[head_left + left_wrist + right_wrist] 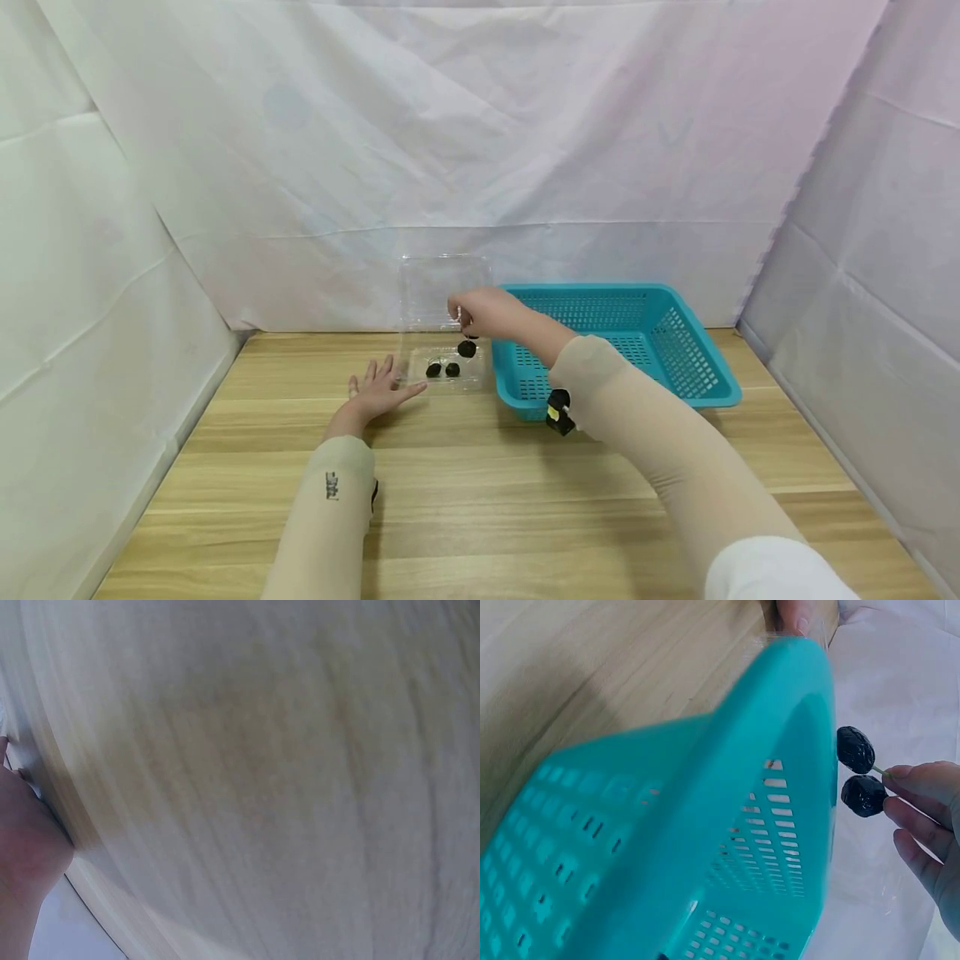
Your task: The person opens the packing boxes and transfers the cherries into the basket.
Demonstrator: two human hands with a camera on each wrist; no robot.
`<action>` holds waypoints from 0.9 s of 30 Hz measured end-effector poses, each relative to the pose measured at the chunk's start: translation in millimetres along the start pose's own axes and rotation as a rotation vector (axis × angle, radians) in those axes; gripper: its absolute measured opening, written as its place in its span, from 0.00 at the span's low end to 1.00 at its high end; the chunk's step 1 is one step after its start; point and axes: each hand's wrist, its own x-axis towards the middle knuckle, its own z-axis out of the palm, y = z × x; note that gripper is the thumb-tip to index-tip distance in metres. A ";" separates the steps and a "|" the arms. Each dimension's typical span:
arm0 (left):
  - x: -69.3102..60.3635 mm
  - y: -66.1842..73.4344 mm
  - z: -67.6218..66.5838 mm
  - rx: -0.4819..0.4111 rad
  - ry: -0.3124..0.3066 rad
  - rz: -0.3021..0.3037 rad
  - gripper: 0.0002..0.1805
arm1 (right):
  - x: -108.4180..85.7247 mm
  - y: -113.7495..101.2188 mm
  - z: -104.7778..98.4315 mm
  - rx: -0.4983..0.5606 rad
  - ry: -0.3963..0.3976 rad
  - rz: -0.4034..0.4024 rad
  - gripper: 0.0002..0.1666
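My right hand [491, 314] pinches two dark, glossy, wrinkled fruits above a clear plastic clamshell box [475, 382]. In the right wrist view, one dark fruit [856, 750] has a thin pale-green stem between thumb and finger. The second dark fruit [864, 796] hangs close beside it at the fingertips. Two more dark fruits, one left [433, 369] and one right [452, 369], lie in the box's base; its lid [427, 283] stands raised behind. My left hand [377, 394] rests on the table with spread fingers, thumb touching the box's near left edge.
A turquoise perforated basket [693, 371] stands right of the box, under my right forearm. White cloth [480, 125] hangs behind the wooden table [465, 500] and along both sides. The left wrist view shows mostly tabletop.
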 end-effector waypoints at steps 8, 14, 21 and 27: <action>0.7 -1.3 0.9 0.004 0.007 0.004 0.58 | -7.1 -0.6 -6.6 0.035 -0.002 0.018 0.14; 2.2 -2.9 1.2 -0.008 0.014 0.011 0.58 | -11.2 2.0 -10.4 0.053 0.009 0.014 0.10; -0.3 1.0 -0.1 0.006 0.009 0.007 0.56 | -19.1 4.0 -16.8 0.087 0.026 0.016 0.09; -1.2 2.2 -1.3 0.001 0.010 0.010 0.56 | -28.9 7.2 -26.0 0.065 0.065 -0.021 0.04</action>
